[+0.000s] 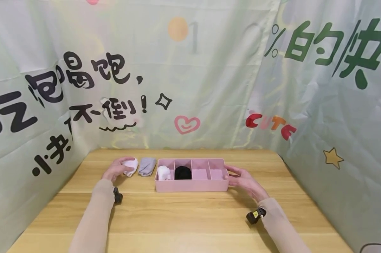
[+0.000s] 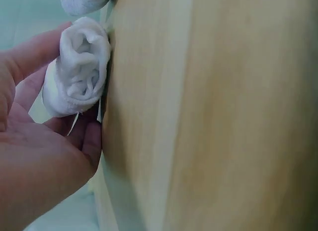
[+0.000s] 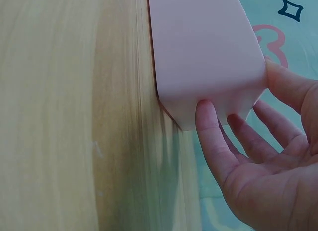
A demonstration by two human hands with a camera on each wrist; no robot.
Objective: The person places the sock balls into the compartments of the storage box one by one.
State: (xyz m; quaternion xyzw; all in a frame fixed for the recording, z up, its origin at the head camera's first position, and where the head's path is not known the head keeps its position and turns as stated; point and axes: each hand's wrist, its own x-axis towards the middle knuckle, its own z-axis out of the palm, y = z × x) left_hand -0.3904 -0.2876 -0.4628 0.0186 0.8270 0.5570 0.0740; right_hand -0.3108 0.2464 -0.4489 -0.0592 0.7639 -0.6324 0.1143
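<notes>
My left hand (image 1: pixel 116 169) grips a white rolled-up sock (image 2: pixel 82 69) at the left of the table, thumb and fingers on either side of it. Right beside it lies a grey rolled sock (image 1: pixel 147 166). A pink divided box (image 1: pixel 192 186) stands to the right of the socks. Its leftmost compartment holds a white rolled sock (image 1: pixel 163 173), the one beside it a black rolled sock (image 1: pixel 183 172). Pink floor shows in the two right compartments. Spread fingers of my right hand (image 1: pixel 245 181) touch the box's right end, as the right wrist view shows.
The wooden table (image 1: pixel 178 218) ends at a printed cloth backdrop (image 1: pixel 215 88) behind and on both sides. Small black cameras sit on both wrists, over the tabletop in front of the box.
</notes>
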